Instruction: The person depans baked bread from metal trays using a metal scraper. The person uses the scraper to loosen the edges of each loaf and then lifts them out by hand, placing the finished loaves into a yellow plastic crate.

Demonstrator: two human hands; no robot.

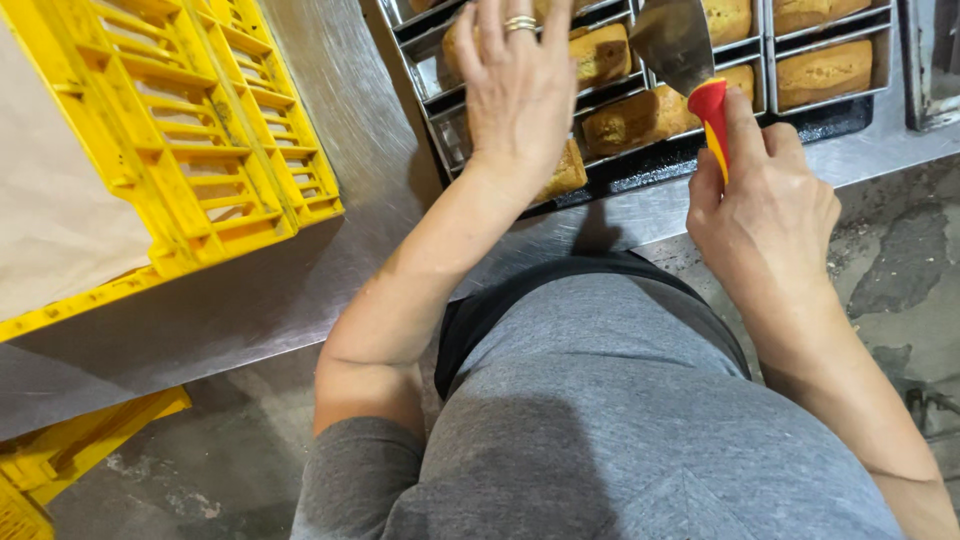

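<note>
My right hand (765, 205) grips a scraper (678, 45) with a red and yellow handle; its wide metal blade points up over the loaf pans. My left hand (515, 85), with rings on one finger, reaches flat over a baked loaf (603, 55) in the strapped metal pans (610, 170), fingers spread, resting on or just above the bread. Golden brown loaves (825, 70) fill the other pans. Whether the left hand grips a loaf is hidden by its back.
A yellow plastic crate (190, 150) lined with brown paper (50, 200) sits on the steel table (300, 290) at left. Another yellow crate (60, 455) stands on the concrete floor below. My grey shirt fills the lower middle.
</note>
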